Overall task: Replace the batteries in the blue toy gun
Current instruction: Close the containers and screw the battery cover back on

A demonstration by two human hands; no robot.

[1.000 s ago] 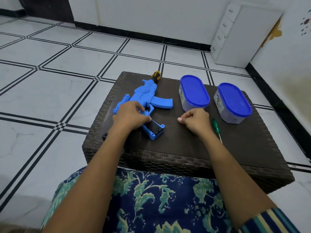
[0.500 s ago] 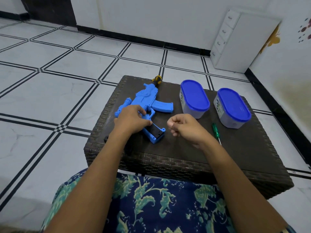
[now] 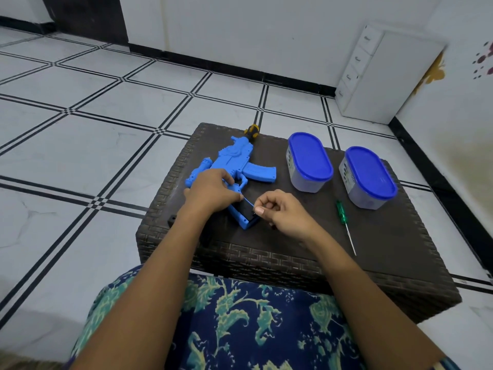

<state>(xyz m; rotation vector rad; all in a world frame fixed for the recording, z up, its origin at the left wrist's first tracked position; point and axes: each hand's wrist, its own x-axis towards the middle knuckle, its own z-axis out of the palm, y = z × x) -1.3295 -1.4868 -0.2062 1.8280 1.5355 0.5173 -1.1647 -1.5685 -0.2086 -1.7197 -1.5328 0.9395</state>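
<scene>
With the left hand [image 3: 212, 190] gripping the gun [image 3: 234, 166] on the surface [image 3: 386, 249], the right hand [image 3: 282, 212], pinching something too small to tell, has reached its open compartment [image 3: 246, 213], probably to load it.

Toy guns: one blue toy gun [image 3: 234, 166] is lying on the table.
Lidded tubs: two are standing side by side, the left tub [image 3: 309, 161] and the right tub [image 3: 369, 177], each wearing a blue lid.
Screwdrivers: two are lying there, a green-handled screwdriver [image 3: 341, 212] and a yellow-and-black handle [image 3: 252, 129] peeking out beyond the gun's far end.
Hands: two are reaching over the table, the left hand [image 3: 210, 190] and the right hand [image 3: 282, 212].
Tables: one dark woven table [image 3: 373, 263] is bearing it all.
Drawer units: one white drawer unit [image 3: 373, 76] is standing by the wall.
</scene>
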